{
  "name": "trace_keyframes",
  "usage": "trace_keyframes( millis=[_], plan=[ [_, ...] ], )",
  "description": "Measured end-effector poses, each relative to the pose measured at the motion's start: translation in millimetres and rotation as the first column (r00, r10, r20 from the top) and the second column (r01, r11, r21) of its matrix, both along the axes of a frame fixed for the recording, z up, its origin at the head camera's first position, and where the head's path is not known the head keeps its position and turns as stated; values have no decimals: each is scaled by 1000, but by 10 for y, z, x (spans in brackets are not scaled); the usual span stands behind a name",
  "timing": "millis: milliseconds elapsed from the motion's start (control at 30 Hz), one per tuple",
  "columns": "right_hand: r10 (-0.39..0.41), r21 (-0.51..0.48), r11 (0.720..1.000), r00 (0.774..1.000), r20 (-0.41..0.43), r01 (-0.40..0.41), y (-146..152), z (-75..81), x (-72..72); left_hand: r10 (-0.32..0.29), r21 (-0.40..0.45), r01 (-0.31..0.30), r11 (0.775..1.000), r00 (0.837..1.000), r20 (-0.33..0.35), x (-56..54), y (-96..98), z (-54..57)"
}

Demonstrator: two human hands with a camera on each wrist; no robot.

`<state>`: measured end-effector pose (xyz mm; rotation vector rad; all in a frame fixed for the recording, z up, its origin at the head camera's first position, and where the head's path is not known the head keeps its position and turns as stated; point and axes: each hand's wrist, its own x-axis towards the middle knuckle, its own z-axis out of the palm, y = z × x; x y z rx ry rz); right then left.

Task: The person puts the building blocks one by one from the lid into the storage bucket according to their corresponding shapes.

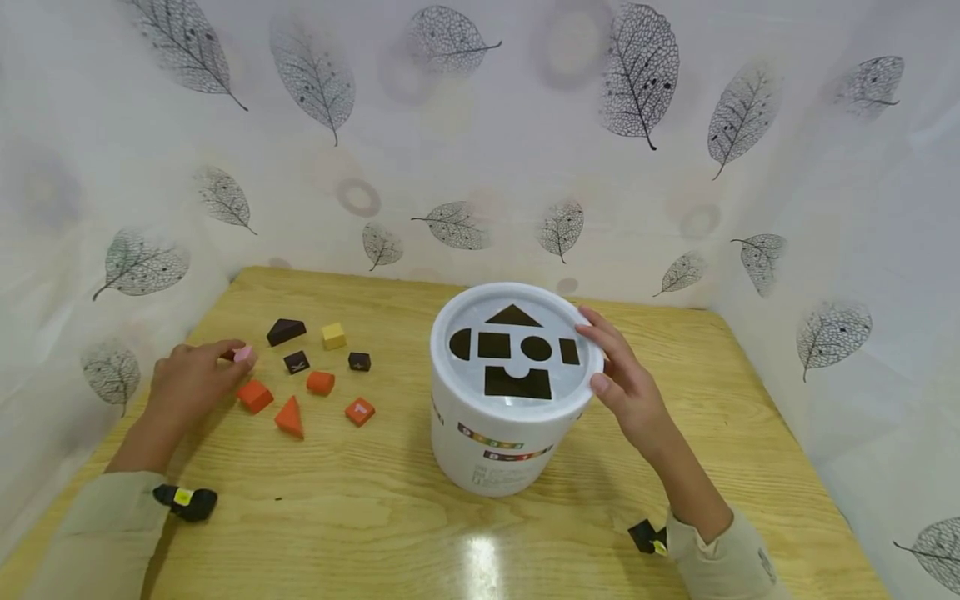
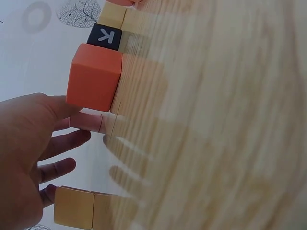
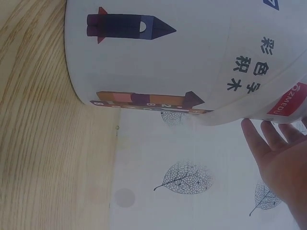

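My left hand [image 1: 191,379] is at the left of the table, pinching a small pink block [image 1: 243,353] between thumb and index finger. In the left wrist view the pink block [image 2: 86,121] is partly covered by the thumb, with an orange block [image 2: 95,79] just beyond it. A yellow block [image 2: 74,207] stands by the little finger. The right hand [image 1: 628,387] rests against the rim of a white bucket [image 1: 487,454], its fingers extended along the edge. Shaped holes pierce the bucket's lid [image 1: 457,375]. In the right wrist view the fingertips touch the bucket's side [image 3: 216,57].
Several loose blocks lie between the left hand and the bucket: a dark triangular one [image 1: 287,332], a yellow one [image 1: 333,336], an orange triangle [image 1: 289,417] and an orange numbered one [image 1: 360,411] among them. A leaf-patterned sheet [image 1: 480,167] surrounds the wooden table [image 1: 337,533].
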<state>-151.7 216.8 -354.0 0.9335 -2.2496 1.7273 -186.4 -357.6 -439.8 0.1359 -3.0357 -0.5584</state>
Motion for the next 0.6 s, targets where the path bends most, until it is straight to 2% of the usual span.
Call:
trace_keyframes(
  millis=[233,600],
  plan=[
    [11,-6,1000,1000,10,-11,2,5,2,-1,13,1,1000,1000,-21,1,1,-40],
    [12,-4,1000,1000,10,-12,10,-3,-4,-8,15,8,1000,1000,4,6,9,-27]
  ],
)
